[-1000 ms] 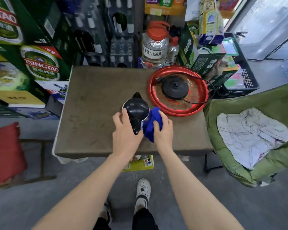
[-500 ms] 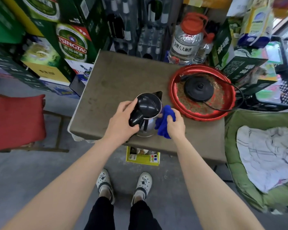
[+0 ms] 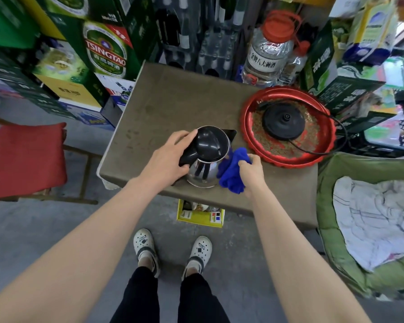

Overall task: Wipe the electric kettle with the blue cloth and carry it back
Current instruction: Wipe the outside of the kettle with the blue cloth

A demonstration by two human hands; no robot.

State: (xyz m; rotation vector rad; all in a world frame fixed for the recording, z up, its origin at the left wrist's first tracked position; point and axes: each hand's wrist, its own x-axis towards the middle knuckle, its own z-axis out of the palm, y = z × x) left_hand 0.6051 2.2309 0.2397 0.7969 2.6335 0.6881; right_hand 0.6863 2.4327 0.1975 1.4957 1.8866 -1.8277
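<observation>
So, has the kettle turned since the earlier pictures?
Yes. The kettle turned: its spout pointed away across the table; now it points right, toward the red tray.

head-worn view, looking steeply down, close

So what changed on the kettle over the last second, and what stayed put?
The kettle has been turned: its spout, which pointed away from the person, now points right toward the red tray. The blue cloth slid lower along its metal side. The left hand keeps its grip on the handle and the right hand keeps the cloth. The base stays in the tray.
</observation>
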